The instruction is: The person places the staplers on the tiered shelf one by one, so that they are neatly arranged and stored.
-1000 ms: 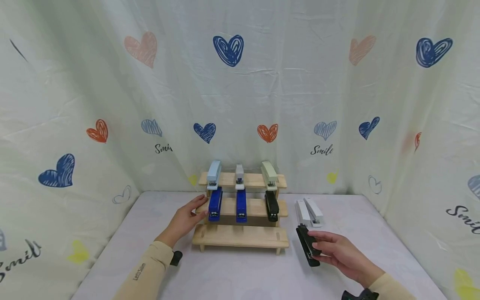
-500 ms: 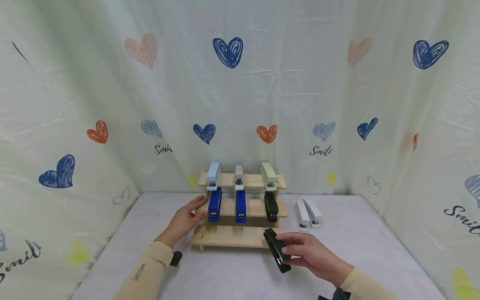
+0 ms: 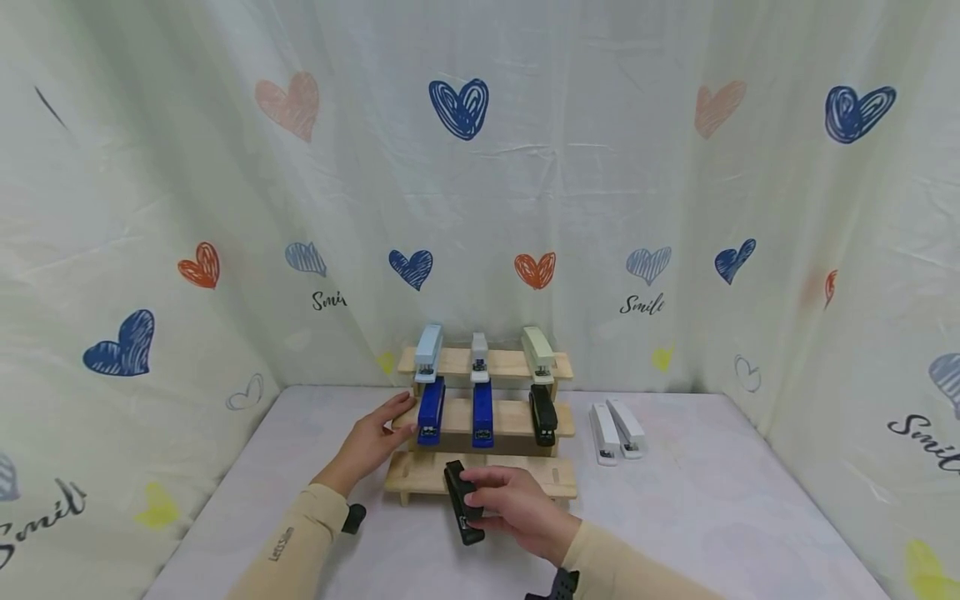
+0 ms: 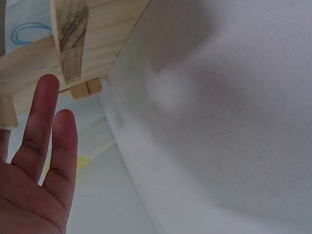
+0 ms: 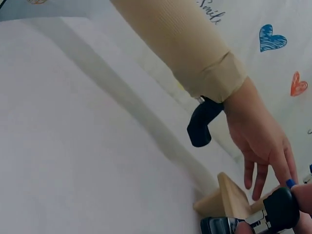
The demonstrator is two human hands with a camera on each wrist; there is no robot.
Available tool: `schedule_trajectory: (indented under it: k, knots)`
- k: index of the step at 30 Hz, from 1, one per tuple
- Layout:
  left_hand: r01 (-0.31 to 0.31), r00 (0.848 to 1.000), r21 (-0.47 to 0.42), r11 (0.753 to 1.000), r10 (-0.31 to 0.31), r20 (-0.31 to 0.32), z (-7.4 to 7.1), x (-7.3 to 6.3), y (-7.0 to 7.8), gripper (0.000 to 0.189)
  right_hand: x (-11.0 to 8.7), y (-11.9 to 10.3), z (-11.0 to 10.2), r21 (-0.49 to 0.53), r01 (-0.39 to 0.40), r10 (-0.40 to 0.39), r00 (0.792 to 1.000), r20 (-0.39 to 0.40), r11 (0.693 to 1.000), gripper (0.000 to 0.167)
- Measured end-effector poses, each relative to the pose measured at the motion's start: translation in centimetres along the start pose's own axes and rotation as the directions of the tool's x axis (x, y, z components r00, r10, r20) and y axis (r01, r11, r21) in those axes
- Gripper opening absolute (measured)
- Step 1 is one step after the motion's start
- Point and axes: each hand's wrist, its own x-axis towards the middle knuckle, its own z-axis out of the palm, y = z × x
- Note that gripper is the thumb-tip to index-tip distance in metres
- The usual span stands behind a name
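A black stapler (image 3: 458,498) is in my right hand (image 3: 528,512), held between thumb and fingers over the front of the bottom shelf. My left hand (image 3: 367,446) grips the left end of the middle shelf of a wooden rack (image 3: 416,473), thumb in front. Two of its fingers stretch out below the board in the left wrist view. On the middle shelf lie two blue staplers (image 3: 431,412) and another black stapler (image 3: 543,415). The top shelf bears a light blue stapler (image 3: 428,350), a small grey one and a pale green stapler (image 3: 537,350).
Two white staplers (image 3: 604,432) lie side by side on the white table (image 3: 697,500), right of the rack. A pale curtain (image 3: 480,200) printed with hearts encloses the table at the back and both sides.
The right hand has carried the black stapler leftward from beside the white staplers to the front of the bottom shelf. The left hand has stayed on the rack.
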Motion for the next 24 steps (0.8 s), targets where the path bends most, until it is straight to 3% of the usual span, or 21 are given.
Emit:
schedule_trajectory:
  k: [10,24]
  knots:
    - [-0.004,1.0,-0.003,1.0,0.004,0.009,0.0,0.2,-0.2,0.057,2.6,1.0,4.2,0.076,0.068,-0.059,0.992,-0.11,0.995,0.04]
    - [-0.022,1.0,-0.001,1.0,0.022,-0.012,0.0,0.0,-0.1,0.053,3.7,1.1,6.7,0.113,0.128,-0.109,0.981,-0.163,0.985,0.053]
